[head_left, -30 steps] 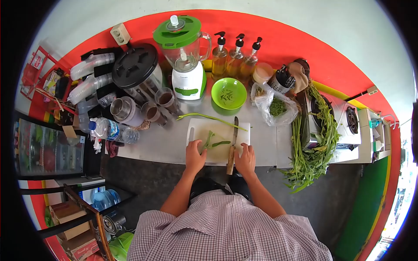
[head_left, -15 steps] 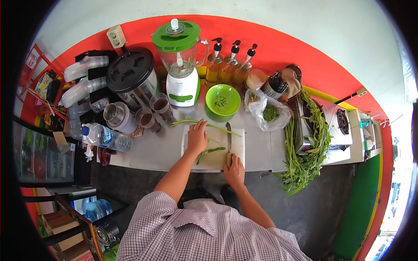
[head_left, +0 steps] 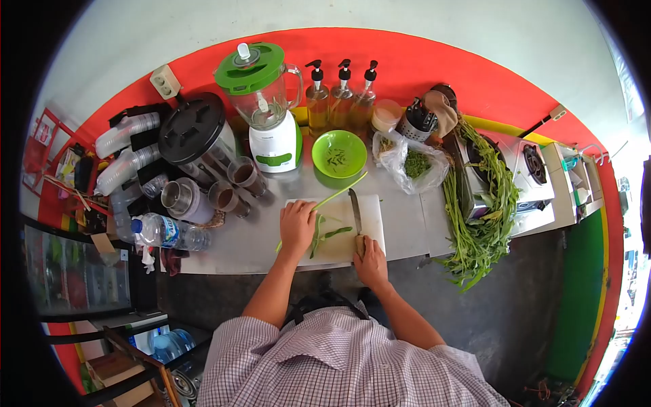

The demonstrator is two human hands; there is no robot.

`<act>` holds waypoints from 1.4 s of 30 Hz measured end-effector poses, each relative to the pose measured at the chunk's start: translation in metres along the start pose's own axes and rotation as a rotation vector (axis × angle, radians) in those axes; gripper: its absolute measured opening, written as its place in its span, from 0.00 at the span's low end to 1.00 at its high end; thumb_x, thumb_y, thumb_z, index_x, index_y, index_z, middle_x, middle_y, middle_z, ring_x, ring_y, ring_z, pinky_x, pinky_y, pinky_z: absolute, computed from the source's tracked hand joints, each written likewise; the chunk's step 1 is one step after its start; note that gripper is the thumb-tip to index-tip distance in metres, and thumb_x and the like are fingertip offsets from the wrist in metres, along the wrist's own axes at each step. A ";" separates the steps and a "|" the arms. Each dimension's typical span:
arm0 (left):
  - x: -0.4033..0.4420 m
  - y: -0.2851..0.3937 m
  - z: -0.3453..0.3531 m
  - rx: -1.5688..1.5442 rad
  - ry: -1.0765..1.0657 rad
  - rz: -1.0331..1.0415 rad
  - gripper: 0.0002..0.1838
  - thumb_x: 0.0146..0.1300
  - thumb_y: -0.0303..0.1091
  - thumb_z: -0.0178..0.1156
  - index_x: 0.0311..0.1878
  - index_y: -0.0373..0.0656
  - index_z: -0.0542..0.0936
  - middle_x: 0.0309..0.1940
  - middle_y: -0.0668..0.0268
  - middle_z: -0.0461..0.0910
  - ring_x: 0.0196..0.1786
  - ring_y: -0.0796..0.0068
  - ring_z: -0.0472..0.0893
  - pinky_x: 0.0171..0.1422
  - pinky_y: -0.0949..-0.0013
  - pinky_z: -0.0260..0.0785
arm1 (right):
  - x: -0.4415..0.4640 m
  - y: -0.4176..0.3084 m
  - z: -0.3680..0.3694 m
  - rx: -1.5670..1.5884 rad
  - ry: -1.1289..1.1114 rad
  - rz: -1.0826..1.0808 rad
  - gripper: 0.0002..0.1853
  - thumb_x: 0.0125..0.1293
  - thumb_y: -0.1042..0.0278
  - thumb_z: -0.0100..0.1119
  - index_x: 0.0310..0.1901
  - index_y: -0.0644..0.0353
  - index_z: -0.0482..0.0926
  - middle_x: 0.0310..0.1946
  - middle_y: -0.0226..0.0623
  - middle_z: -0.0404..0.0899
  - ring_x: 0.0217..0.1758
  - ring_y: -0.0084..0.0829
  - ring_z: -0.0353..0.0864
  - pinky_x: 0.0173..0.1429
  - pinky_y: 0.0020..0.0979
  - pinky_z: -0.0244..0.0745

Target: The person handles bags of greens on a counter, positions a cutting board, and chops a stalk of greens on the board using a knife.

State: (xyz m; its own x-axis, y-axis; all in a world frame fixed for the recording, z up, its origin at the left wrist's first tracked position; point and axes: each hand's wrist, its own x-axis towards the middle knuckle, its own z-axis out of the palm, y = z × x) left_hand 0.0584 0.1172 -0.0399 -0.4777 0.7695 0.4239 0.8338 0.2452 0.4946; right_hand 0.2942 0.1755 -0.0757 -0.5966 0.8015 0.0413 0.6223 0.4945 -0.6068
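My left hand is closed around a long green vegetable stalk, at the left side of the white cutting board. One end of the stalk slants up to the right over the board's far edge; the other shows below the hand. In my right hand is the wooden handle of a knife, its blade pointing away from me over the board. Between the hands, green leaves lie on the board. Behind it stands a green bowl with small cut green pieces inside.
A blender, several pump bottles and a clear plastic bag of greens line the back. To the right, leafy stalks drape over a stove. Glasses and a water bottle stand left.
My left hand has moved slightly left and down, and the stalk has swung from nearly level to slanting up right. The knife stays in my right hand. The whole view has shifted a little.
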 end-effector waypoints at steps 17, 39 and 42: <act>-0.069 -0.011 0.018 -0.099 -0.012 -0.257 0.15 0.58 0.30 0.70 0.49 0.44 0.81 0.41 0.62 0.82 0.48 0.55 0.80 0.53 0.52 0.71 | -0.004 0.019 -0.004 0.110 0.016 -0.037 0.30 0.65 0.66 0.60 0.66 0.70 0.67 0.56 0.58 0.78 0.54 0.59 0.79 0.58 0.53 0.76; -0.034 -0.042 0.015 -0.779 0.130 -0.662 0.09 0.69 0.28 0.66 0.44 0.33 0.76 0.35 0.64 0.82 0.37 0.77 0.81 0.46 0.71 0.75 | -0.034 0.024 -0.038 0.263 -0.292 0.161 0.21 0.64 0.64 0.63 0.56 0.68 0.80 0.43 0.60 0.85 0.48 0.57 0.85 0.53 0.45 0.79; -0.033 -0.044 0.001 -0.836 0.183 -0.635 0.09 0.69 0.27 0.65 0.46 0.34 0.76 0.37 0.65 0.81 0.40 0.78 0.81 0.48 0.72 0.74 | -0.024 0.011 -0.039 0.283 -0.313 0.102 0.21 0.64 0.64 0.62 0.55 0.68 0.80 0.42 0.59 0.85 0.47 0.56 0.85 0.52 0.44 0.79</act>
State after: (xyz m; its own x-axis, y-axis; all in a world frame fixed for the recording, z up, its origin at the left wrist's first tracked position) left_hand 0.0380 0.0821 -0.0764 -0.8507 0.5253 -0.0214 -0.0040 0.0343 0.9994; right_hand 0.3348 0.1753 -0.0522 -0.6911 0.6793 -0.2469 0.5487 0.2707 -0.7910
